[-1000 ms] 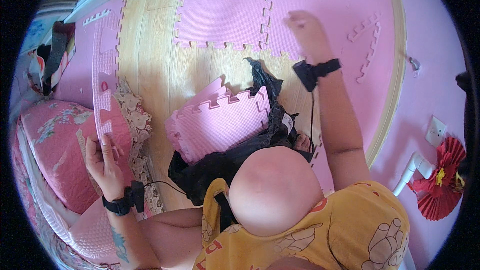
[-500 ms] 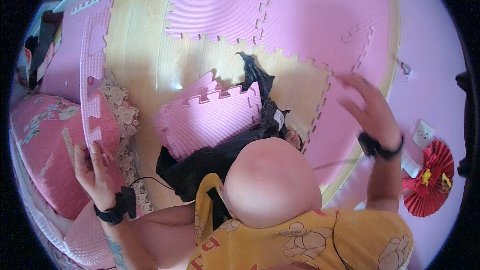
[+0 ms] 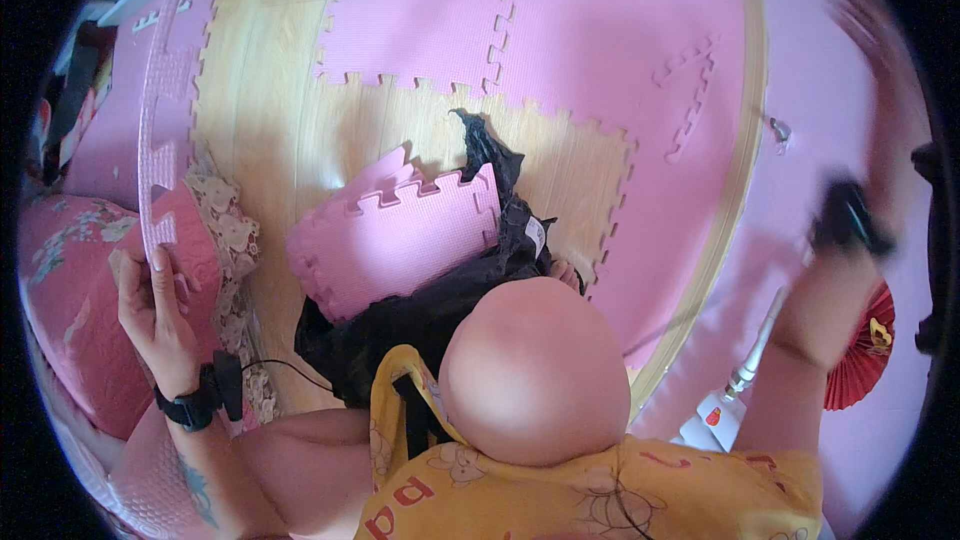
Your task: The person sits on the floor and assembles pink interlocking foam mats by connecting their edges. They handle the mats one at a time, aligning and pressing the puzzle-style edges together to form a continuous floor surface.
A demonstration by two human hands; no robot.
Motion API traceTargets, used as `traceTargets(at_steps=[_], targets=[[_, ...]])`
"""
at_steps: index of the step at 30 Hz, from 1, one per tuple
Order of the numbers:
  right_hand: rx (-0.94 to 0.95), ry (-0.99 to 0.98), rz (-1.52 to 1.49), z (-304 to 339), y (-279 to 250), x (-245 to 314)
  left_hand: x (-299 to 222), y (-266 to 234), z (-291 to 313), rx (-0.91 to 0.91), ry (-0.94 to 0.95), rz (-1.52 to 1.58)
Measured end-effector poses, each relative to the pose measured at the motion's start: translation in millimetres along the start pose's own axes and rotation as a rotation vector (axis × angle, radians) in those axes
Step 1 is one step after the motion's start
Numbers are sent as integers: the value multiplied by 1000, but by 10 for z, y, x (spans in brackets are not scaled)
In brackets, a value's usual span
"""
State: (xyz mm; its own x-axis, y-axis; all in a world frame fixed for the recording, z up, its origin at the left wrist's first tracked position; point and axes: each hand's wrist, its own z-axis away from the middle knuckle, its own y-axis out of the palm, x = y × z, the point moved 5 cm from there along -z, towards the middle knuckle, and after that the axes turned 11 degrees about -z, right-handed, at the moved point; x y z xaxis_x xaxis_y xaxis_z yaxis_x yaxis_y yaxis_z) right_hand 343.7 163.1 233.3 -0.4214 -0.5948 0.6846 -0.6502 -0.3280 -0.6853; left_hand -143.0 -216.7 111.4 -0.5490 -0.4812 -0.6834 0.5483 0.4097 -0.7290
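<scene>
My left hand (image 3: pixel 155 310) pinches the lower end of a long, narrow pink foam mat edging strip (image 3: pixel 155 170) with jigsaw teeth. The strip stands up away from the hand, over the bed cover and the mat at the left. Far out on the right, my right hand (image 3: pixel 870 35) is raised by the pink wall, blurred by motion, its fingers stretched out and nothing visible in them. Between my arms, several pink foam tiles (image 3: pixel 400 240) lean in a stack within a crumpled black plastic bag (image 3: pixel 390 335).
Joined pink foam mats (image 3: pixel 610 30) cover the floor ahead and along the right wall. Two thin toothed strips (image 3: pixel 690 100) lie on them. Bare wood floor (image 3: pixel 265 70) shows between. A pink floral bed cover (image 3: pixel 85 290) is at left; a white plug with cable (image 3: pixel 735 390) and red paper fan (image 3: pixel 860 355) are at right.
My right hand has swung outward and up, from above the right mat to the wall side. My left hand keeps its pinch on the strip. The whole view has shifted slightly.
</scene>
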Motion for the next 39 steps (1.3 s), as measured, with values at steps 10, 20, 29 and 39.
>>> traceTargets(at_steps=[10,20,29,39], targets=[[376,68,362,-792,4186,-1447,-210,15,259,-91,-122,40],[418,189,351,-571,4147,-1587,-298,142,239,8,-91,-18],[235,146,436,-659,4158,-1759,-309,272,179,56,-133,-22],[155,206,363,-711,4245,-2156,-281,299,206,23,-168,-14]])
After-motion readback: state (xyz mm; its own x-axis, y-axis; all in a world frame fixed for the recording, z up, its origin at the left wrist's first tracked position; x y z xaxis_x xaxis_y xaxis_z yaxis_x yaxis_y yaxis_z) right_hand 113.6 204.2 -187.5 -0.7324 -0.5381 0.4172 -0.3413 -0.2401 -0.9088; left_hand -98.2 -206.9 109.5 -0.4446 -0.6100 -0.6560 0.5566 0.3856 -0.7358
